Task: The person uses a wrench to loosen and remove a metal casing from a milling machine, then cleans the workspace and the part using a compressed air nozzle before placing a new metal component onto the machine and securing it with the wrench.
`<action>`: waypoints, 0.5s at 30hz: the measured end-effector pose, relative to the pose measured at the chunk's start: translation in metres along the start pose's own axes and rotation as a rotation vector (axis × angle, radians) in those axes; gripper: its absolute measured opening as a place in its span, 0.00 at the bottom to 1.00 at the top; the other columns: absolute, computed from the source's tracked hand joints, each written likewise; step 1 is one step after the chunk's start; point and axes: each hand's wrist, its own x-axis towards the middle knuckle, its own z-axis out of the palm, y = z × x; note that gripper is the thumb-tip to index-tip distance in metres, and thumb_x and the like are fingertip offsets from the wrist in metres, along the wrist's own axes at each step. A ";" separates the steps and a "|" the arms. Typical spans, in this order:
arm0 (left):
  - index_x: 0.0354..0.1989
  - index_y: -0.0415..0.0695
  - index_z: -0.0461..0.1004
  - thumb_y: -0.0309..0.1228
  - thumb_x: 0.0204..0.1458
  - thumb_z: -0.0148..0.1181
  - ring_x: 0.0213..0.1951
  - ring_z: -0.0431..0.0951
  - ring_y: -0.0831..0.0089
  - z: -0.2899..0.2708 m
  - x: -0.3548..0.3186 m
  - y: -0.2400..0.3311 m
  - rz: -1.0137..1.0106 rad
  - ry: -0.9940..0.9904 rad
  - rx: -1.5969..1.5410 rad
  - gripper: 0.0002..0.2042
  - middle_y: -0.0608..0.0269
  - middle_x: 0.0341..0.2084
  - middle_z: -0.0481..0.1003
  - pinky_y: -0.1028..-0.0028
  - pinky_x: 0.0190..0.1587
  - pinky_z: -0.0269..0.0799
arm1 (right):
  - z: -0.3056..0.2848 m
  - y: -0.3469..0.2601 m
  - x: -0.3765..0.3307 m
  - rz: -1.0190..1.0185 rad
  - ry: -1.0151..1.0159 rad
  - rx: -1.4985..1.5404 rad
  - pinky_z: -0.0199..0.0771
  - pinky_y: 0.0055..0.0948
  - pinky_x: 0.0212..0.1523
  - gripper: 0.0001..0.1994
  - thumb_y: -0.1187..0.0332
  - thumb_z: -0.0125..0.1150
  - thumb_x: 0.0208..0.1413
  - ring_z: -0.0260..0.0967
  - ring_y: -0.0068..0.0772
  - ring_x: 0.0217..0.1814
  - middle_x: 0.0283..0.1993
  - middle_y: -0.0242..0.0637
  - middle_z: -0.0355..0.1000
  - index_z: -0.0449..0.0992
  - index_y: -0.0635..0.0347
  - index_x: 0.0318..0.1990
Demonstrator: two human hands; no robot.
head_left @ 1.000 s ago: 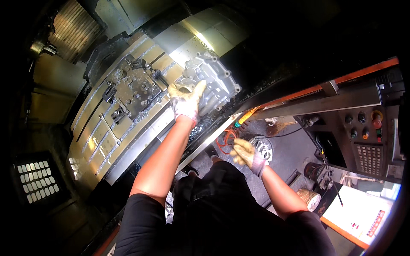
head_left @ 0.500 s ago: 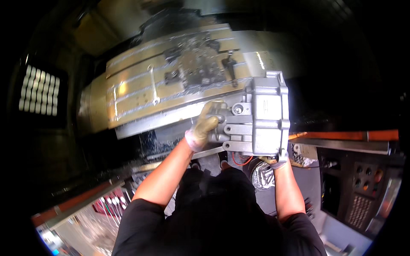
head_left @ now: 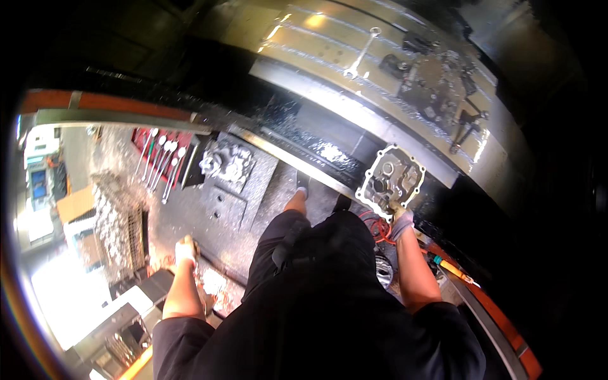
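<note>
Holding the casting (head_left: 394,175) by its near rim in curled right fingers (head_left: 396,208): silvery, lug-edged, hollow, with round bores inside. Cannot tell spread or hold of left fingers (head_left: 186,242).

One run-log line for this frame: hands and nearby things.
left hand: out to the side, grip unclear | right hand: holding metal housing, open face toward camera | nearby: wrench on slotted machine table

The casting (head_left: 391,180) is silver-grey. At its lower edge, the right glove (head_left: 401,221) is 2-tone, yellowish and pale grey; below it, a red hose (head_left: 381,232); above, a tan table (head_left: 316,39) striped paler; far left, a red tray (head_left: 182,137).
</note>
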 end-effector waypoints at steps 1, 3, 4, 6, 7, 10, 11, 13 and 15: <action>0.30 0.37 0.77 0.38 0.65 0.49 0.19 0.76 0.61 -0.017 -0.033 -0.053 -0.022 0.132 0.031 0.18 0.53 0.19 0.76 0.60 0.22 0.73 | 0.008 0.014 0.014 0.018 -0.006 0.001 0.82 0.36 0.36 0.16 0.78 0.68 0.53 0.81 0.38 0.37 0.41 0.41 0.80 0.78 0.68 0.50; 0.26 0.38 0.77 0.39 0.65 0.49 0.16 0.77 0.61 -0.017 -0.087 -0.097 -0.101 0.249 0.032 0.20 0.54 0.17 0.76 0.61 0.19 0.71 | 0.026 0.034 0.042 0.011 -0.007 0.022 0.82 0.36 0.35 0.15 0.77 0.68 0.54 0.80 0.38 0.37 0.41 0.39 0.80 0.78 0.66 0.50; 0.28 0.40 0.77 0.41 0.66 0.49 0.17 0.78 0.59 -0.010 -0.112 -0.108 -0.164 0.224 0.001 0.20 0.57 0.19 0.77 0.60 0.19 0.71 | 0.033 0.042 0.054 -0.003 -0.002 0.032 0.82 0.37 0.35 0.14 0.76 0.68 0.55 0.80 0.37 0.37 0.41 0.38 0.80 0.79 0.64 0.50; 0.28 0.43 0.77 0.44 0.67 0.52 0.15 0.76 0.62 -0.040 -0.146 -0.145 -0.411 0.175 -0.061 0.19 0.60 0.19 0.77 0.63 0.18 0.68 | 0.064 0.068 0.061 0.037 -0.040 0.070 0.81 0.37 0.34 0.14 0.74 0.68 0.56 0.80 0.36 0.37 0.41 0.36 0.80 0.79 0.62 0.50; 0.29 0.44 0.78 0.46 0.67 0.53 0.16 0.75 0.68 -0.050 -0.160 -0.169 -0.360 0.119 -0.035 0.20 0.61 0.18 0.77 0.66 0.19 0.67 | 0.079 0.080 0.062 0.065 -0.072 0.075 0.81 0.37 0.34 0.13 0.74 0.68 0.57 0.80 0.36 0.37 0.40 0.35 0.80 0.79 0.60 0.50; 0.31 0.45 0.79 0.54 0.63 0.57 0.22 0.75 0.72 -0.024 -0.171 -0.177 -0.280 0.056 -0.020 0.23 0.64 0.22 0.78 0.67 0.26 0.69 | 0.076 0.094 0.097 0.172 -0.105 0.026 0.80 0.38 0.33 0.11 0.69 0.66 0.60 0.78 0.35 0.36 0.40 0.33 0.80 0.79 0.55 0.50; 0.31 0.46 0.79 0.56 0.62 0.58 0.24 0.74 0.74 -0.030 -0.168 -0.183 -0.247 0.043 0.053 0.24 0.65 0.23 0.78 0.67 0.28 0.69 | 0.078 0.101 0.105 0.187 -0.098 0.012 0.80 0.38 0.33 0.11 0.68 0.65 0.61 0.78 0.35 0.35 0.40 0.33 0.79 0.79 0.55 0.50; 0.33 0.44 0.80 0.58 0.61 0.60 0.27 0.74 0.71 -0.017 -0.104 -0.147 -0.193 -0.018 0.178 0.25 0.65 0.26 0.79 0.66 0.34 0.72 | 0.051 0.066 0.177 0.150 -0.297 0.039 0.82 0.39 0.36 0.12 0.65 0.62 0.65 0.81 0.36 0.43 0.46 0.34 0.81 0.78 0.54 0.53; 0.41 0.36 0.80 0.58 0.60 0.59 0.47 0.82 0.60 -0.037 -0.098 -0.142 -0.191 -0.017 0.357 0.29 0.51 0.40 0.84 0.61 0.54 0.74 | 0.063 0.081 0.145 0.256 -0.390 -0.035 0.83 0.38 0.39 0.13 0.62 0.61 0.67 0.81 0.38 0.50 0.51 0.33 0.81 0.78 0.52 0.55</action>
